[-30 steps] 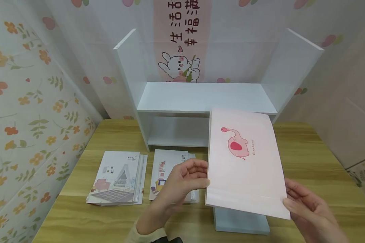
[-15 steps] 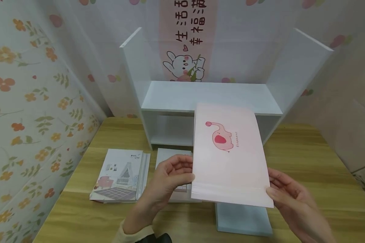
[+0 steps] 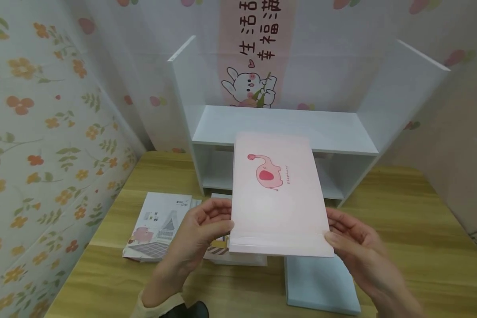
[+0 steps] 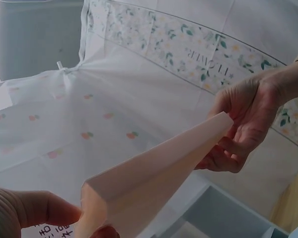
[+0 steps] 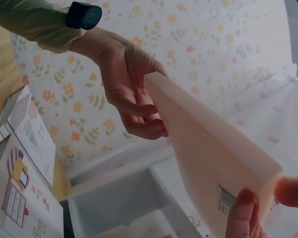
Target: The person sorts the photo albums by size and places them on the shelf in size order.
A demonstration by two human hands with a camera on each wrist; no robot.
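Both hands hold up a pink notebook with an elephant drawing on its cover. My left hand pinches its left edge near the lower corner, thumb on top. On the lower right edge, my right hand grips it the same way. In the right wrist view the notebook shows its thick edge and a barcode underneath. It hangs above the table in front of a white shelf, covering part of the lower compartment.
Below the hands, a light blue book lies on the wooden table. Two white illustrated books lie further left: one book mostly visible, the other book partly covered by the notebook and left hand. Patterned curtains surround the table.
Both hands have carried the notebook left, from the shelf's right side to nearer its middle, and it appears flatter. The head view has shifted slightly. The books on the table stay put.
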